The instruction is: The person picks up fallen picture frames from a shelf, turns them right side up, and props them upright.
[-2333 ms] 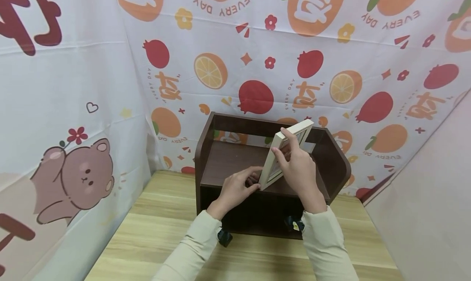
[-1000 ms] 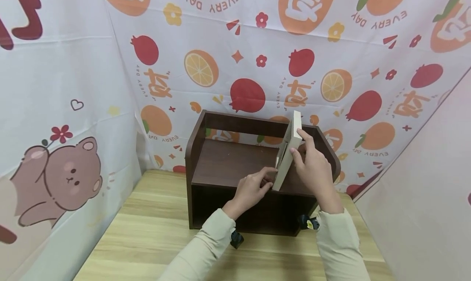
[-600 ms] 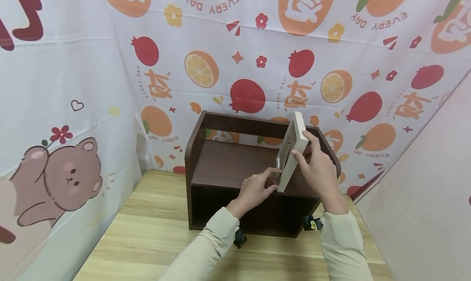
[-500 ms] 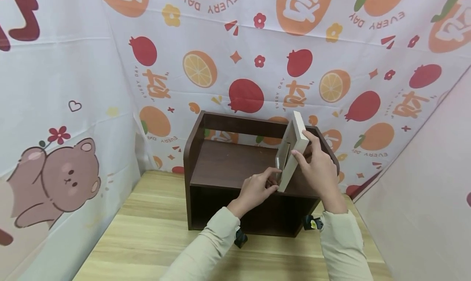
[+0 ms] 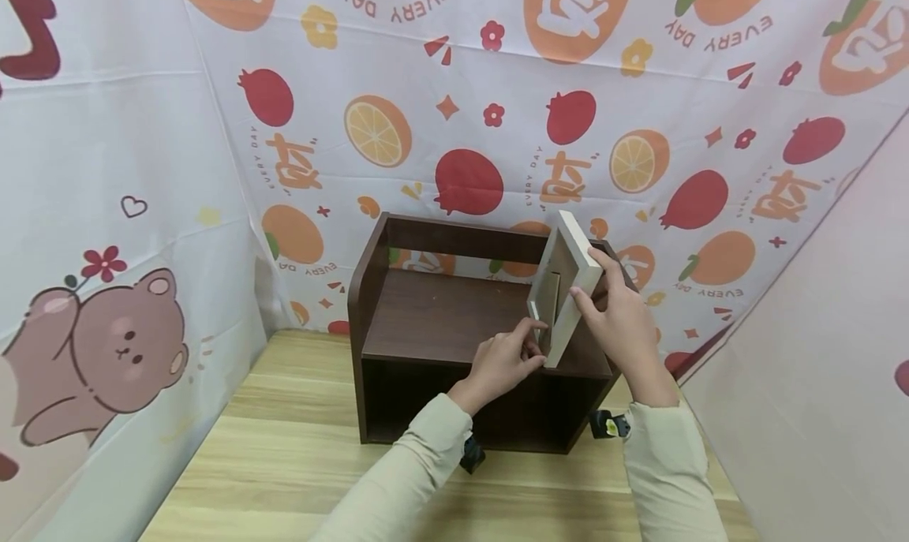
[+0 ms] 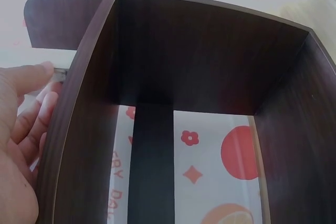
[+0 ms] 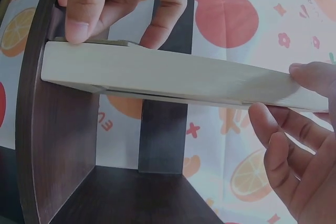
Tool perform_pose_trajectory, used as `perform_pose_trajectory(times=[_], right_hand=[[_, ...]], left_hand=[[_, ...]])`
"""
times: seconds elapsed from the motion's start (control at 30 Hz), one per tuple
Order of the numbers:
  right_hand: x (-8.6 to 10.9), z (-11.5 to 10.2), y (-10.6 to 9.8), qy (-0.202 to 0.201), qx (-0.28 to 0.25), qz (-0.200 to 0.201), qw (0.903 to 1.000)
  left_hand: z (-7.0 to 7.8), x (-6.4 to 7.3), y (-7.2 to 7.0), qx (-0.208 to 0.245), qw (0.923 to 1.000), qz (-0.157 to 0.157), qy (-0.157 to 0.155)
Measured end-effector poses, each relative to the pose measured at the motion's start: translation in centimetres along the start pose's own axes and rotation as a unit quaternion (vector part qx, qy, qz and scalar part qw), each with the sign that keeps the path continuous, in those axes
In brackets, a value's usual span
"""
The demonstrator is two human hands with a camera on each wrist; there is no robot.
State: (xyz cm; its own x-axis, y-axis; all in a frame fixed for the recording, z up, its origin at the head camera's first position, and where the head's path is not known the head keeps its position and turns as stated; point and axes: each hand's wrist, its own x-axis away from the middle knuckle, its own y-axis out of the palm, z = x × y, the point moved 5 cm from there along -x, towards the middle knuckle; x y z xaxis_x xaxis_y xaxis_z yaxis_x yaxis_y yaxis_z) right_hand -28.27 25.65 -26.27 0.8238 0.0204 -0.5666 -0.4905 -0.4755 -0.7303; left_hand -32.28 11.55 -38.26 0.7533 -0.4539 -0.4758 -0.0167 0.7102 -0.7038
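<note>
A cream picture frame (image 5: 578,289) stands tilted on the upper shelf of a dark brown desk shelf (image 5: 447,313), near the front right. Its back faces left in the head view, with a stand flap (image 5: 545,299) swung partly out. My right hand (image 5: 622,321) pinches the upper part of the frame's edge between thumb and fingers. Low on the frame, my left hand (image 5: 500,364) has its thumb at the bottom corner and its fingers by the flap. The right wrist view shows the left thumb (image 7: 79,27) on the frame's end and its fingers behind it.
The desk shelf stands on a wood-grain table (image 5: 270,439), with a dark compartment (image 5: 454,404) under the upper board. Behind hangs a fruit-print cloth (image 5: 426,76); a bear-print cloth (image 5: 106,353) is at the left, a plain pale wall (image 5: 838,305) at the right.
The frame has turned from showing its front to showing its back and flap, shifting right across the shelf with both hands. Over the last half second it turns slightly further.
</note>
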Motion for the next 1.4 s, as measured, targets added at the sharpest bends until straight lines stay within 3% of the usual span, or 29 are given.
perform_pose_trajectory(times=[0.23,0.6,0.83,1.13,1.4], right_hand=[[-0.2,-0.1,0.3,0.014,0.002,-0.018,0.9997],[-0.2,-0.7,0.7,-0.004,-0.014,-0.013,0.9998],[-0.1,-1.2,0.9,-0.026,-0.005,-0.016,0.9995],[-0.2,-2.4,1.0,-0.061,0.044,-0.006,0.9971],[-0.1,-3.1,1.2,-0.071,0.057,-0.002,0.9958]], left_hand=[[-0.3,-0.1,-0.3,0.006,0.9997,0.003,-0.022],[-1.0,0.4,-0.8,0.017,0.9997,-0.005,-0.018],[-1.6,0.9,-1.8,0.022,0.9992,-0.012,-0.032],[-2.7,1.5,-3.6,0.013,0.9999,-0.001,-0.006],[-3.4,2.1,-4.1,0.041,0.9991,0.000,-0.002]])
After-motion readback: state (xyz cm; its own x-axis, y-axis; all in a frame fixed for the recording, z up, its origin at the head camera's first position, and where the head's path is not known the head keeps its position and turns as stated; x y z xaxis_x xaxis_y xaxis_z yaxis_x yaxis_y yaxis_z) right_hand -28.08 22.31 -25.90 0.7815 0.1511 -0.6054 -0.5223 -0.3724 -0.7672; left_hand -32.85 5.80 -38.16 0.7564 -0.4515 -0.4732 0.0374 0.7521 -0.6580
